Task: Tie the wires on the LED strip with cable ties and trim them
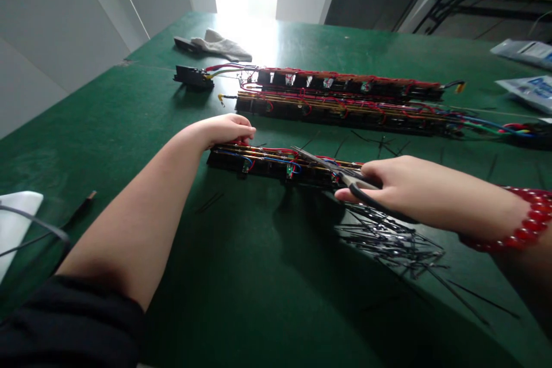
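A long black strip (269, 169) with red, blue and brass-coloured wiring and small green circuit boards lies in front of me. At its left end my left hand (230, 128) is closed, fingers curled on the strip's far side; the fingertips are partly hidden. My right hand (399, 187) grips scissors (351, 179) by their black handles. Their blades point left across the right half of the strip, and I cannot tell whether they touch a wire. Below the right hand is a loose pile of thin black cable ties (388, 238).
Two more wired strips (345, 109) lie behind, with a black connector block (193, 76) at their left. A grey-white glove (219, 45) rests farther back on the green table (228, 299). Plastic packets (528, 92) are at right, a cable (37, 221) at left.
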`<state>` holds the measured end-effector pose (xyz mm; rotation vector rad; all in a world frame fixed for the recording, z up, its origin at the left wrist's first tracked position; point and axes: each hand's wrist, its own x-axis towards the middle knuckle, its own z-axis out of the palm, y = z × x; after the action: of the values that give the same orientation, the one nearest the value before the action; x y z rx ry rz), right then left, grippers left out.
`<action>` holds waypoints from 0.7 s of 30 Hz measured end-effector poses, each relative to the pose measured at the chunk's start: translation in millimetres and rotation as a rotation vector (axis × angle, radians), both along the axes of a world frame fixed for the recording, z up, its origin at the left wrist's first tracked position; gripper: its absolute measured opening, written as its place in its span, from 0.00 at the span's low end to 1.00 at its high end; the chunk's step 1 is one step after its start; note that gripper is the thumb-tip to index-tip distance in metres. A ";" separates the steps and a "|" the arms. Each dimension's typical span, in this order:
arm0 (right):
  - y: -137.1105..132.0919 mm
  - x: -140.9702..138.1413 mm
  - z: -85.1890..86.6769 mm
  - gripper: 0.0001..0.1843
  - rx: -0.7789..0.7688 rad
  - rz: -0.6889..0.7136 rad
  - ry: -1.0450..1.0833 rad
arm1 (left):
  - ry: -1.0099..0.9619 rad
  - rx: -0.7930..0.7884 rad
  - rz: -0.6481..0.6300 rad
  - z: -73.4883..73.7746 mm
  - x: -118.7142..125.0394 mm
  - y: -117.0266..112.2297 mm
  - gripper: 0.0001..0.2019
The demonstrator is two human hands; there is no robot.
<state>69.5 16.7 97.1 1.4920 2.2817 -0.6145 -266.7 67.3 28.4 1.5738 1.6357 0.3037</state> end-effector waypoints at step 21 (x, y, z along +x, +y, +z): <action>0.0 -23.1 6.7 0.40 -0.042 -0.122 -0.115 | -0.050 -0.006 0.006 -5.4 -3.2 4.3 0.15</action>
<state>46.4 16.6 103.8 1.6123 2.0921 -0.5903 -269.9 71.6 23.0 1.5450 1.6024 0.3385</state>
